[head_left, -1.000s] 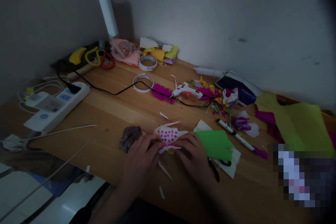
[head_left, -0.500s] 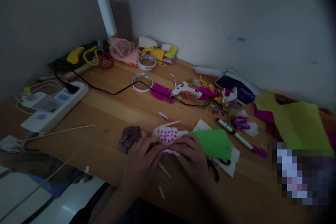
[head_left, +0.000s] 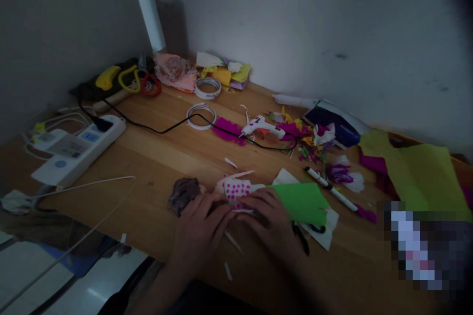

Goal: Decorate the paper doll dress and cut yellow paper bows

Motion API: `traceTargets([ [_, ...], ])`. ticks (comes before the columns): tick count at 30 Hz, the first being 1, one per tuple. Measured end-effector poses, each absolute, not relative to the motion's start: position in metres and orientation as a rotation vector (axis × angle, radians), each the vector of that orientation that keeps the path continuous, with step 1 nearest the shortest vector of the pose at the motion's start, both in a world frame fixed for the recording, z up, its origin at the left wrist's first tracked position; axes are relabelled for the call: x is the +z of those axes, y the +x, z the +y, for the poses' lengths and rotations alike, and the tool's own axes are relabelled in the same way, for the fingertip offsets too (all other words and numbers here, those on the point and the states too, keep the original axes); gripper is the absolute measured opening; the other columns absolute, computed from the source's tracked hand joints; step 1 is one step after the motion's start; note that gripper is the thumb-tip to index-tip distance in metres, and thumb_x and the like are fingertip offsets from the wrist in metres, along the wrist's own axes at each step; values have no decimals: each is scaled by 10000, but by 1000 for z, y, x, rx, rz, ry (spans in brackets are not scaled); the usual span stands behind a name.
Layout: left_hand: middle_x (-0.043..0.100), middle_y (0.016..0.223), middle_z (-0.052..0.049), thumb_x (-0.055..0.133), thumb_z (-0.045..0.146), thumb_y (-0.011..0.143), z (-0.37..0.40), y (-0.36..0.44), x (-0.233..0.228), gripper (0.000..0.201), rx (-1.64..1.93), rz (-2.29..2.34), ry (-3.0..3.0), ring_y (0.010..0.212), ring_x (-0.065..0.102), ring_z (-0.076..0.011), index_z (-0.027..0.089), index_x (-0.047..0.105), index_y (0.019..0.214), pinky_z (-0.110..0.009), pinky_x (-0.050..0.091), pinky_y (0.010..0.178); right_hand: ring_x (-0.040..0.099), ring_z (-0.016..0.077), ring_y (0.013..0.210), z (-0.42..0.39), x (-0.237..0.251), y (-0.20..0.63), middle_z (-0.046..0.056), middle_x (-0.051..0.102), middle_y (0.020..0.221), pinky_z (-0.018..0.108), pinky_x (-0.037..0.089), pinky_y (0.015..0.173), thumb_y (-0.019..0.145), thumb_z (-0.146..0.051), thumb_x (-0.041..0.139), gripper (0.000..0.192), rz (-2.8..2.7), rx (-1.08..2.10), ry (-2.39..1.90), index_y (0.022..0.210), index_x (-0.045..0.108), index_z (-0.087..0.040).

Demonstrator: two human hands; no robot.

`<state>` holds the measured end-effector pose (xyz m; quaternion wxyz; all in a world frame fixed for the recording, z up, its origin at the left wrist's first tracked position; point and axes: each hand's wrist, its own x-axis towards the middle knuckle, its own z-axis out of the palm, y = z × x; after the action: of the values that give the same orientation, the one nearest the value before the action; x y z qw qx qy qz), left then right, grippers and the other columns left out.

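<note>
A doll [head_left: 237, 189] with grey-brown hair [head_left: 184, 194] lies on its back across the table, its head to the left. Its white top has magenta dots, and one thin arm [head_left: 238, 175] stretches out on the far side. My left hand [head_left: 203, 216] curls over the doll's near side by the shoulder. Around the waist, my right hand [head_left: 268, 214] bends its fingers, its thumb lower and apart from them. A narrow white edge [head_left: 243, 211] shows between both hands; what the fingertips pinch there is partly hidden. Green paper [head_left: 301, 200] covers the doll's lower end.
Black-handled scissors [head_left: 301, 238] and a white sheet [head_left: 328, 236] lie partly under the green paper. Beyond are a marker [head_left: 330, 188], a glue gun [head_left: 262, 128] with a black cord, tape rolls [head_left: 201, 126] and paper scraps. A power strip [head_left: 79, 150] sits left.
My fingers have shifted slightly at the doll's near side, and less pink shows along the white edge between them. The doll stays in place.
</note>
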<state>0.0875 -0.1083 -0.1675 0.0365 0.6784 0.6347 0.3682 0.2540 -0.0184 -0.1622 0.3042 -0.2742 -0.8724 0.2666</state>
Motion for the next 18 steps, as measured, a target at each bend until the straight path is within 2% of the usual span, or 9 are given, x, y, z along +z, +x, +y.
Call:
traceTargets([
  [5,626,952,-54,502,211,941,-108,87,-169,155,1162,1944,2096,851,540,-197,182,655,942,-323,397,745,583,209,858,-13,-158,258,48,694,876,362,503,755,917,-214,550,151,-2368,685,-684,938,699,-231],
  [7,628,936,-47,500,213,943,-108,87,-171,158,1179,1936,2106,846,544,-190,185,655,946,-312,395,737,583,221,931,-9,-154,260,51,707,969,385,494,827,933,-338,536,205,-2428,680,-649,1034,687,-242],
  [9,636,916,-38,494,214,947,-109,87,-172,164,1189,1926,2121,834,550,-183,187,655,944,-305,393,729,538,250,1099,-5,-152,263,66,677,1160,424,456,932,943,-512,427,433,-2541,670,-584,1222,608,-234],
  [11,648,899,-33,493,211,947,-109,87,-173,166,1192,1927,2138,826,556,-182,187,657,934,-304,389,730,433,275,1258,-1,-153,264,64,583,1335,471,386,1024,946,-594,278,604,-2681,643,-523,1374,470,-213],
  [15,664,885,-29,525,201,932,-110,86,-177,141,1205,1947,2160,809,568,-178,188,666,936,-298,383,723,309,286,1363,1,-161,264,13,464,1453,525,270,1101,948,-602,228,629,-2834,603,-509,1448,347,-238],
  [18,671,876,-27,529,204,930,-109,86,-179,141,1216,1945,2174,793,574,-175,188,668,918,-294,381,707,260,286,1388,1,-164,261,14,396,1497,529,217,1128,930,-640,211,693,-2853,640,-516,1477,277,-220],
])
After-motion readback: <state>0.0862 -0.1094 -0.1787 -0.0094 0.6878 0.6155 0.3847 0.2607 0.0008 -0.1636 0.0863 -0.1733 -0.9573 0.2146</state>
